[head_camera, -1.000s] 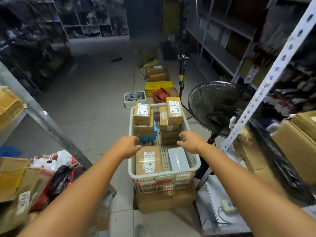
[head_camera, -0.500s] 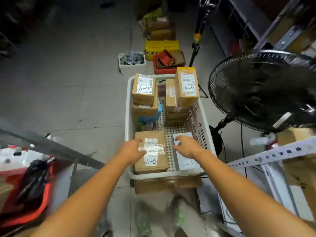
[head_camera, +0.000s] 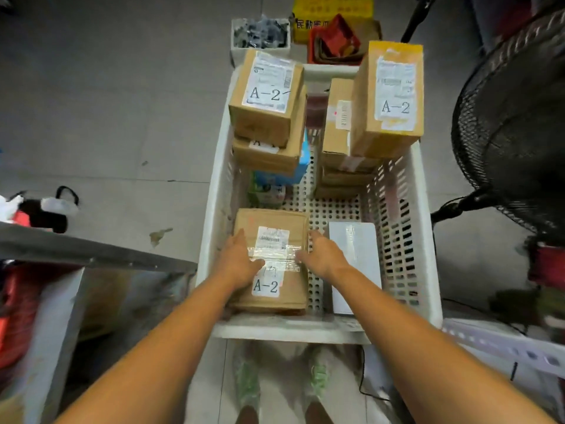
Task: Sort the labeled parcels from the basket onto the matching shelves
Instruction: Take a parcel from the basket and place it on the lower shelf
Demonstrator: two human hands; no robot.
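Starting a pick, the left hand [head_camera: 241,261] and right hand [head_camera: 321,255] press straight-fingered on both sides of the near A-2 parcel [head_camera: 275,220] in the basket [head_camera: 287,330]; next probably a squeezed, level lift

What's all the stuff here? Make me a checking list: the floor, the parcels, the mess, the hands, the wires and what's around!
Surface: grey floor.
Job's things: white basket holds a near brown box marked A-2, a white box beside it, plus a far left box and far right box, both marked A-2.
Clutter: yellow box, red tray and white tub beyond the basket.
Hands: left hand and right hand touch the near brown box's sides, thumbs on top.
Cables: black cable on the floor by the shoes.
Surroundings: black fan right, metal shelf left.
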